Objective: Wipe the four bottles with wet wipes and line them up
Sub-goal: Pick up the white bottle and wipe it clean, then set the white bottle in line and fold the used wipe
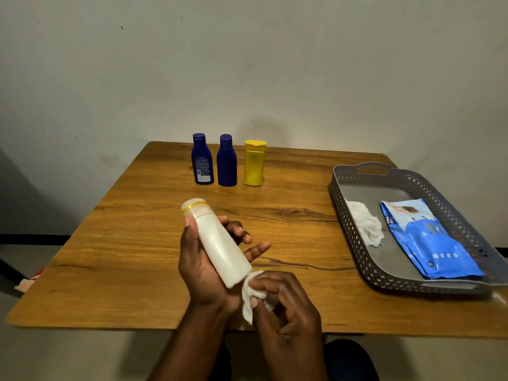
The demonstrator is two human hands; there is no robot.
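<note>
Three bottles are standing in a row at the far side of the table: blue bottle, second blue bottle, yellow bottle. By that row, three look finished and only the white bottle is being wiped. The left hand is curling around it, tilted above the table, cap away. Touching its base, the right hand is pinching the wipe. Right of this, the tray is holding a used wipe and the pack.

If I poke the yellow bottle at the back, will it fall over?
Probably, if you poke it high up. The yellow bottle stands upright, tall and narrow, so it likely tips easily. Its smooth sides look like hard plastic, so it should stay stiff and might slide across the wooden table instead.
</note>
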